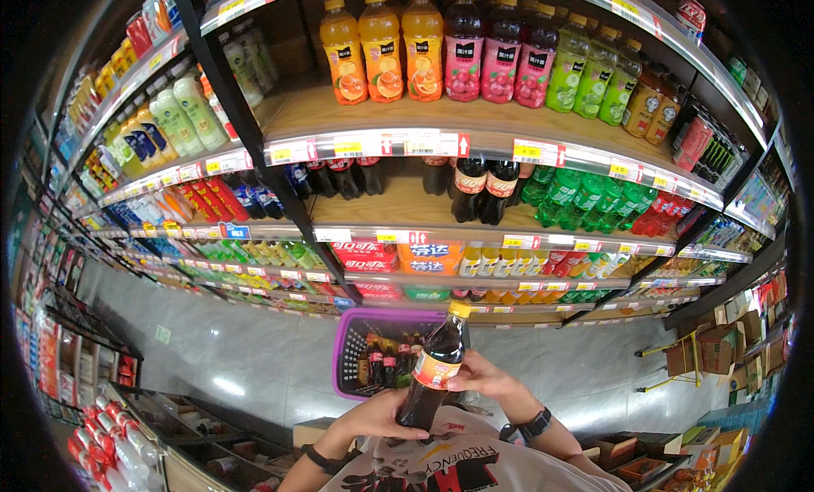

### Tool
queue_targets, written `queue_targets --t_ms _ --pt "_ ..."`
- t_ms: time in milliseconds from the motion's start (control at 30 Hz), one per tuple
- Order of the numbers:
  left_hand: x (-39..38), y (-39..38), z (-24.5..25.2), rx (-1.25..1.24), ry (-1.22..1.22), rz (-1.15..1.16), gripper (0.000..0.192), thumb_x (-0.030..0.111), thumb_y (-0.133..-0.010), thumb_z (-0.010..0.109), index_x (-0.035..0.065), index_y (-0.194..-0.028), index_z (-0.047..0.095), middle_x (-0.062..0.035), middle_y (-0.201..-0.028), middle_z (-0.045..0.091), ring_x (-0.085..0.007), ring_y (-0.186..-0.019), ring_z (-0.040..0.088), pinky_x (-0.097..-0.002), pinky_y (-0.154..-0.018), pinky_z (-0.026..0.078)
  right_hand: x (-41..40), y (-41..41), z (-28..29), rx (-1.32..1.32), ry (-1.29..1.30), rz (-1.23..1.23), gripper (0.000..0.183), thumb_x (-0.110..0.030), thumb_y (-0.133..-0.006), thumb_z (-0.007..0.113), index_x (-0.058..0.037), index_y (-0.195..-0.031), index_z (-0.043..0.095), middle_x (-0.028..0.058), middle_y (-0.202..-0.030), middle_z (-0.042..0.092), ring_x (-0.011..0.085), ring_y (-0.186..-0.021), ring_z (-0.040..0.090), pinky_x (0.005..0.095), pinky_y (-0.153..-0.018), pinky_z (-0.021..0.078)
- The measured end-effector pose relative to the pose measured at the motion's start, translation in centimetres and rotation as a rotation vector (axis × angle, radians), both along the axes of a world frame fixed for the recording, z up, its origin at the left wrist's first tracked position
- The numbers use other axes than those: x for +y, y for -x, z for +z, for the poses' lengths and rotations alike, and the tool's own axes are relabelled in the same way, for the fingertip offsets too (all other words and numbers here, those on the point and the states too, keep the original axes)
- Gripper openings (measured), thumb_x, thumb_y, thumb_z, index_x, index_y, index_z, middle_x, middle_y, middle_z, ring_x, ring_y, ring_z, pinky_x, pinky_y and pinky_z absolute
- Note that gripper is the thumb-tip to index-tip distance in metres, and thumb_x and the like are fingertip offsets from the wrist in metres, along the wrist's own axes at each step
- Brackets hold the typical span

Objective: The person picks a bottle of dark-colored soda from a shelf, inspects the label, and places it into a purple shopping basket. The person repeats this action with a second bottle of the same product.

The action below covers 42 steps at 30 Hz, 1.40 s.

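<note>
A dark cola bottle [437,365] with a yellow cap and an orange-and-cream label is held in front of my chest, tilted slightly to the right at the top. My left hand [391,414] grips its base, the thumb lying across the lower end. Around its label and side wraps my right hand [482,377]. Below and behind the bottle, a purple plastic shopping basket [339,349] stands on the floor. Inside it are several dark drink bottles [389,363], most with red labels; the held bottle hides part of the basket.
Ahead runs a drinks shelf [381,120] with orange juice bottles [381,50], green soda bottles [575,196] and two cola bottles [469,190] at a shelf's front. A yellow-framed trolley [690,358] with cardboard boxes stands at right. Dark display bins [184,422] lie lower left, near bagged bottles [114,444].
</note>
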State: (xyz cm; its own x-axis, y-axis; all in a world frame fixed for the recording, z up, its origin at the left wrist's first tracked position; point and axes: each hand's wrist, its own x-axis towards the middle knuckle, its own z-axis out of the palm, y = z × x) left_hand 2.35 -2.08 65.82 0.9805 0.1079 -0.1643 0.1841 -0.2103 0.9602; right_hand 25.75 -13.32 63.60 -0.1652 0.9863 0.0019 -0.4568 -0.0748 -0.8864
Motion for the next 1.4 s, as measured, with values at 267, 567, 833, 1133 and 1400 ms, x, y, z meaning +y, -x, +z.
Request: queue_targets --t_ms 267,567,833,1133,1400 --pt "-0.1 0.3 -0.1 0.043 0.054 0.008 0.072 0.034 -0.079 0.086 -0.0031 -0.131 0.052 -0.0166 -0.106 0.069 -0.0218 -0.096 0.065 -0.0365 -0.087 0.052 0.2 0.2 -0.7 0.030 -0.019 0.046 0.060 -0.019 -0.094 0.073 0.0006 -0.144 0.047 0.0089 -0.138 0.058 0.0170 -0.124 0.055 0.0342 -0.106 0.0463" --pt "-0.2 0.4 -0.3 0.075 0.115 0.007 0.074 0.037 -0.080 0.086 -0.0032 -0.131 0.051 -0.0163 -0.107 0.069 -0.0221 -0.096 0.064 -0.0370 -0.087 0.052 0.3 0.1 -0.1 0.019 -0.018 0.081 0.062 -0.018 -0.094 0.074 0.0005 -0.145 0.045 0.0092 -0.139 0.057 0.0170 -0.126 0.054 0.0342 -0.108 0.0444" --pt "-0.6 0.3 -0.3 0.061 0.056 0.031 0.070 0.038 -0.079 0.086 -0.0056 -0.125 0.055 -0.0169 -0.106 0.069 -0.0220 -0.096 0.065 -0.0366 -0.086 0.052 0.1 0.2 0.1 0.020 -0.012 0.058 0.066 -0.018 -0.092 0.075 0.0001 -0.147 0.045 0.0093 -0.145 0.055 0.0154 -0.128 0.054 0.0315 -0.108 0.0444" --pt "-0.7 0.1 0.1 0.050 0.051 0.031 0.071 0.038 -0.079 0.086 -0.0048 -0.126 0.055 -0.0168 -0.107 0.069 -0.0223 -0.096 0.065 -0.0364 -0.087 0.052 -0.2 0.3 -0.1 0.031 -0.003 0.031 0.062 -0.020 -0.091 0.076 -0.0004 -0.144 0.049 0.0079 -0.140 0.058 0.0141 -0.124 0.056 0.0305 -0.105 0.0461" --pt "-0.8 0.4 -0.2 0.064 0.056 0.020 0.071 0.038 -0.078 0.086 -0.0041 -0.126 0.055 -0.0166 -0.107 0.069 -0.0222 -0.096 0.065 -0.0362 -0.087 0.052 -0.5 0.2 -0.6 -0.049 0.020 0.052 0.058 -0.020 -0.092 0.076 -0.0002 -0.140 0.051 0.0066 -0.135 0.061 0.0136 -0.119 0.057 0.0306 -0.102 0.0481"
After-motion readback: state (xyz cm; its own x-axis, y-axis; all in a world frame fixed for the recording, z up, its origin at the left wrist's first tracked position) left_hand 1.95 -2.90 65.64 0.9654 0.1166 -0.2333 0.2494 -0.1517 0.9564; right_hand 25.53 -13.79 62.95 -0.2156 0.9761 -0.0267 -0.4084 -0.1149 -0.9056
